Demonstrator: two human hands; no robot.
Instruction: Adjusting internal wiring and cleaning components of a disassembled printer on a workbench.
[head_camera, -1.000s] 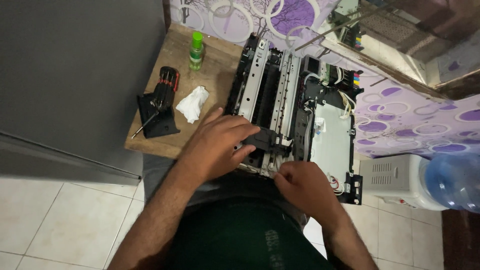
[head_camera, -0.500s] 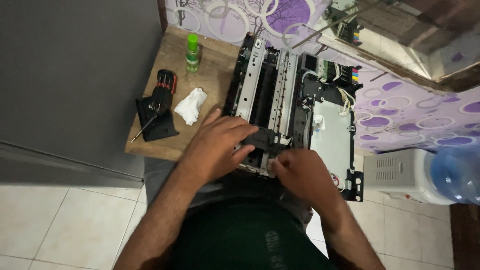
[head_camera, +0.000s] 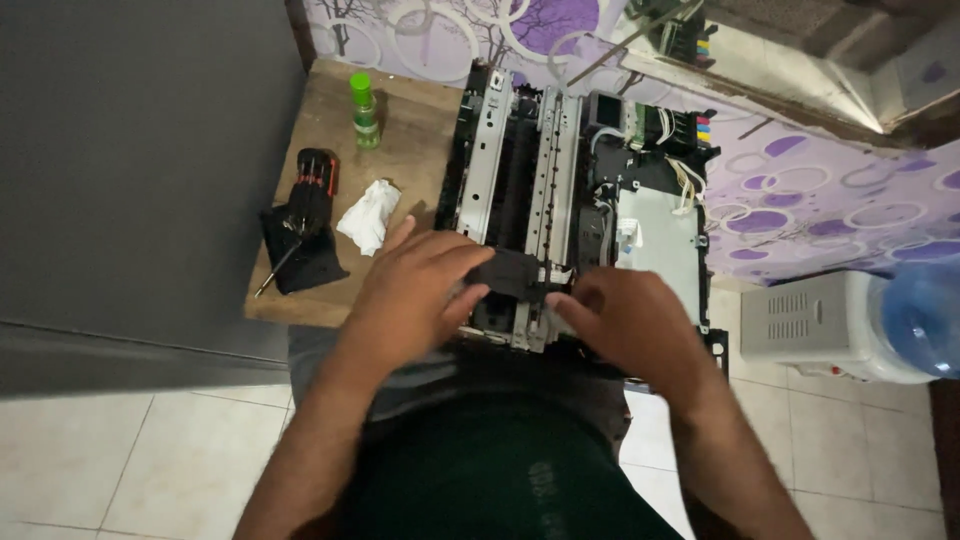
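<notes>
An opened printer chassis (head_camera: 560, 170) with metal rails and exposed wiring lies on a small wooden table (head_camera: 415, 130). At its near end sits a black carriage part (head_camera: 510, 275). My left hand (head_camera: 420, 290) grips that black part from the left, fingers curled over its top. My right hand (head_camera: 630, 325) rests on the near edge of the chassis just right of the part, fingertips pressed against it. What the right fingers pinch is hidden.
On the table's left side lie a crumpled white tissue (head_camera: 368, 215), a black screwdriver set with red-handled bits (head_camera: 305, 225) and a small green bottle (head_camera: 363, 110). A grey cabinet (head_camera: 130, 170) stands at left. A white dispenser with a blue water jug (head_camera: 860, 320) stands at right.
My right hand has moved up and left from the chassis corner until it meets the black part. My left hand stays on the part.
</notes>
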